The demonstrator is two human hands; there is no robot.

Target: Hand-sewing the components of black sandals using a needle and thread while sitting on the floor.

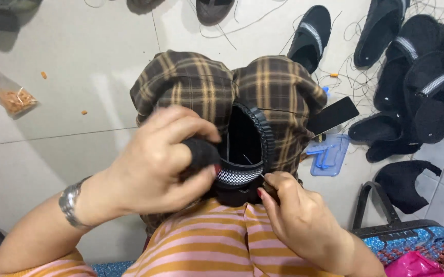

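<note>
My left hand (155,164) grips the black slipper (245,149) from frame left, fingers clamped on its edge. My right hand (294,215) pinches a needle (253,163) at the checkered band (240,177), lower centre. Slipper sits on my plaid-covered knees (196,87), long axis running up-frame. Both hands touching it. Open floor (78,66) left; finished slippers (411,77) crowd upper right.

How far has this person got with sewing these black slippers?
Many black slippers with striped bands already lie on the floor tiles, seemingly finished. One slipper is in hand: the left hand grips it while the right hand works a needle at its checkered band. A loose black upper looks unattached.
</note>
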